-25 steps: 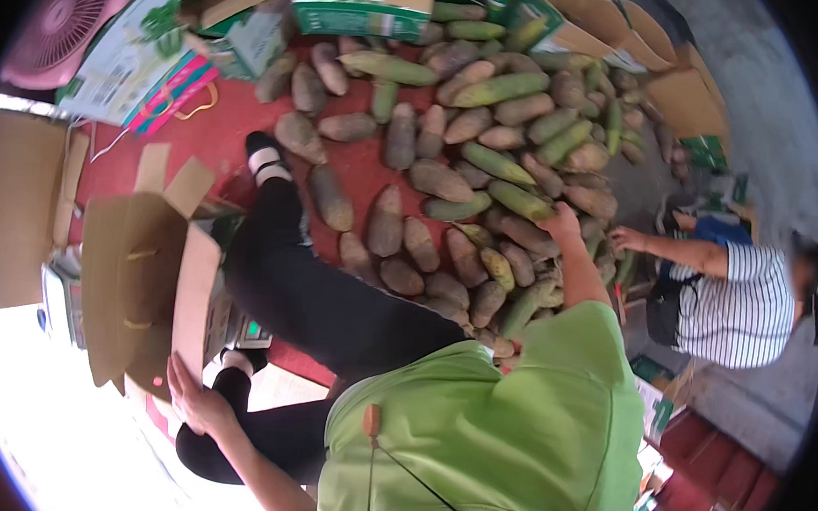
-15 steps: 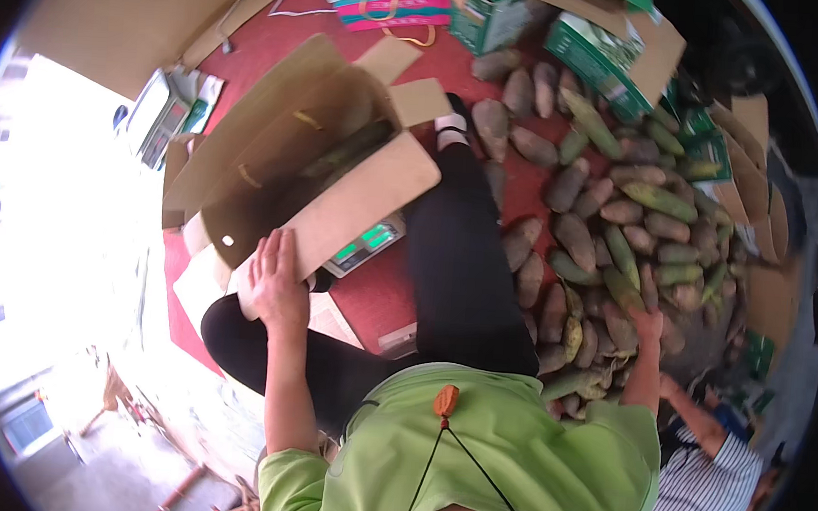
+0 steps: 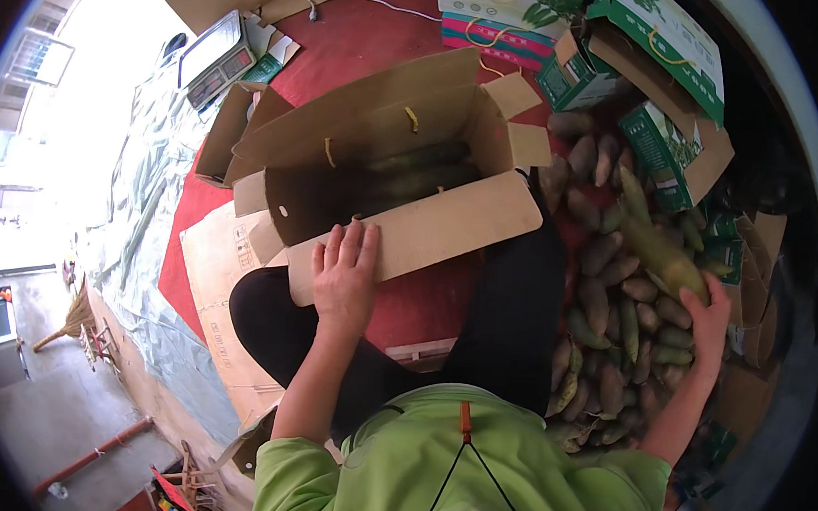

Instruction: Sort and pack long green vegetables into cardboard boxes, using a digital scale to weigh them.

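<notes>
Inside of the open cardboard box (image 3: 377,165) mostly in shadow; a few long green-brown shoots barely made out there. Left hand (image 3: 344,275) flat on the near flap, fingers spread, pressing smooth brown card. Right hand (image 3: 708,316) closed around the thick end of a long tapered shoot (image 3: 658,243), husk ridged, green fading to yellow, raised over the heap of shoots (image 3: 611,315) on the red floor (image 3: 425,303). Fingertips hidden behind the shoot.

The person wears a bright green short-sleeved shirt (image 3: 471,465) and black trousers (image 3: 508,327); a thin black cord with an orange clip (image 3: 463,421) hangs down the chest; forearms bare.
</notes>
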